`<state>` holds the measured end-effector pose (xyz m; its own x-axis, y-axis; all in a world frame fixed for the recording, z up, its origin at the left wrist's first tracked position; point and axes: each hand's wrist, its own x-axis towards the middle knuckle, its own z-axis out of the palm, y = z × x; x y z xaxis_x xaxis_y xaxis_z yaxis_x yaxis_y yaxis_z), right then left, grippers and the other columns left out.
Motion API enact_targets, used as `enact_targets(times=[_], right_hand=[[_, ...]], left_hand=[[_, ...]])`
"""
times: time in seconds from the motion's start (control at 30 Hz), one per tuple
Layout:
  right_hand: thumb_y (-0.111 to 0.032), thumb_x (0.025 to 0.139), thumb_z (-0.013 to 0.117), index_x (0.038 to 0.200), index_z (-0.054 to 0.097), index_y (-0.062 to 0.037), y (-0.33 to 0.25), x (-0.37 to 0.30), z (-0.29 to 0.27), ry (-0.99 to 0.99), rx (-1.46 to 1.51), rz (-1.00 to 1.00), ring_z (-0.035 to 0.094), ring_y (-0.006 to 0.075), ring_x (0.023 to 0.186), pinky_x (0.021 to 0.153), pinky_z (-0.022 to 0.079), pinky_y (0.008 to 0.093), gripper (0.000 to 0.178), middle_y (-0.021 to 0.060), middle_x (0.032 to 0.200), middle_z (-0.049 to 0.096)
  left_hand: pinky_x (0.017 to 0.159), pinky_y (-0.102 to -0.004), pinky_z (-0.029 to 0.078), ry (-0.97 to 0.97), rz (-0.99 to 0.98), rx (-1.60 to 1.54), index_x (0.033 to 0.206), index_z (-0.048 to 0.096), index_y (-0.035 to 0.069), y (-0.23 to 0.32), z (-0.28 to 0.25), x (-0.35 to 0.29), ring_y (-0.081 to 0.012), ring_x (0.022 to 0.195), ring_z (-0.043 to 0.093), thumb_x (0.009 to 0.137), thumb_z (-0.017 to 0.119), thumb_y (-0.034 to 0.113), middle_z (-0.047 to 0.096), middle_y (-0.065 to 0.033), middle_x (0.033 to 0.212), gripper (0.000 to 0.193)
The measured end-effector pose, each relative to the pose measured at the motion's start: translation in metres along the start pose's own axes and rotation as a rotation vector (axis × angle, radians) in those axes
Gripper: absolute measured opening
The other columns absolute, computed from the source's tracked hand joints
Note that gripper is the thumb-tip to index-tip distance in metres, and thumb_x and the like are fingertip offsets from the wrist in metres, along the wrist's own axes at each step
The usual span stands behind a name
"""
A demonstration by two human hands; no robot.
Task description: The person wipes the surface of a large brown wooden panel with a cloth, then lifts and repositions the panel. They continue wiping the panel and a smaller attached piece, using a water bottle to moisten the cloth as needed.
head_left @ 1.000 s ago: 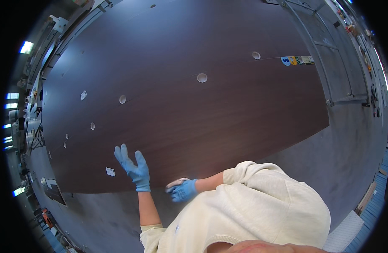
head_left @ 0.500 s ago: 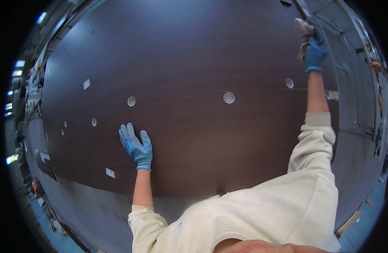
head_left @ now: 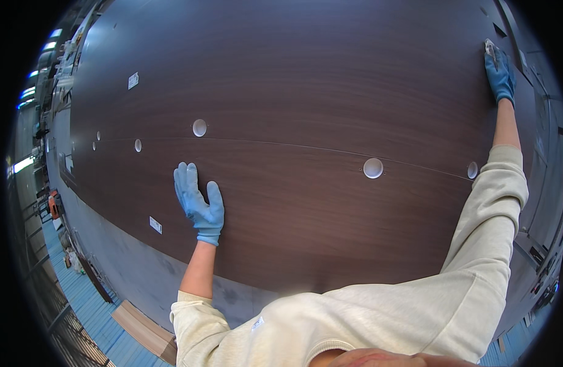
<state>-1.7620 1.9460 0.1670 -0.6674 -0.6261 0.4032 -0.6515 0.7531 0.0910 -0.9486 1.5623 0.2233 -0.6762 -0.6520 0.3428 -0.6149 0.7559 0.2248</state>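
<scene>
A large dark brown wood-grain panel (head_left: 281, 214) fills most of the view. My left hand (head_left: 200, 207), in a blue glove, lies on it with the fingers stretched out and the thumb apart, holding nothing. At the far right my right hand (head_left: 500, 76), gloved the same way, presses a pale cloth (head_left: 490, 48) on the panel near its right edge. Only a bit of the cloth shows past the fingertips; the rest is under the hand. Round white-looking holes, such as one large hole (head_left: 373, 168), sit along a thin seam across the panel.
Two small white labels are on the panel, an upper label (head_left: 133, 81) and a lower label (head_left: 155, 225). A grey surface (head_left: 229, 300) runs along the near edge. Boards (head_left: 146, 330) lie on the blue floor (head_left: 70, 275) at lower left.
My right hand has moved outward to the right and now presses the cloth, which hung looser before. The view has shifted and tilted; my left hand stays flat on the panel.
</scene>
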Motion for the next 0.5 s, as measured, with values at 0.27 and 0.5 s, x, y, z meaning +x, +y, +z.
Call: enact_targets(times=[0.27,0.5], right_hand=[[-0.034,0.106,0.052,0.132,0.066,-0.0175,-0.371,0.020,-0.036,0.052,0.338,-0.258,0.051,0.0371,0.147,0.121,0.039,0.0530,0.034,0.0158,0.148,0.063],[-0.016,0.081,0.072,0.098,0.072,-0.0136,-0.724,-0.218,-0.260,0.111,0.838,-0.839,0.071,0.0301,0.100,0.080,0.058,0.0458,0.017,0.0109,0.103,0.072]], left_hand=[[0.130,-0.0563,0.031,0.106,-0.056,-0.146,0.155,0.057,0.001,-0.009,0.004,-0.006,-0.0451,0.157,0.041,0.106,0.064,0.018,0.049,-0.0240,0.165,0.052],[0.131,-0.0521,0.028,0.431,-0.168,-0.551,0.152,0.058,-0.004,-0.009,-0.050,-0.021,-0.0408,0.161,0.036,0.111,0.055,0.010,0.046,-0.0250,0.168,0.044]])
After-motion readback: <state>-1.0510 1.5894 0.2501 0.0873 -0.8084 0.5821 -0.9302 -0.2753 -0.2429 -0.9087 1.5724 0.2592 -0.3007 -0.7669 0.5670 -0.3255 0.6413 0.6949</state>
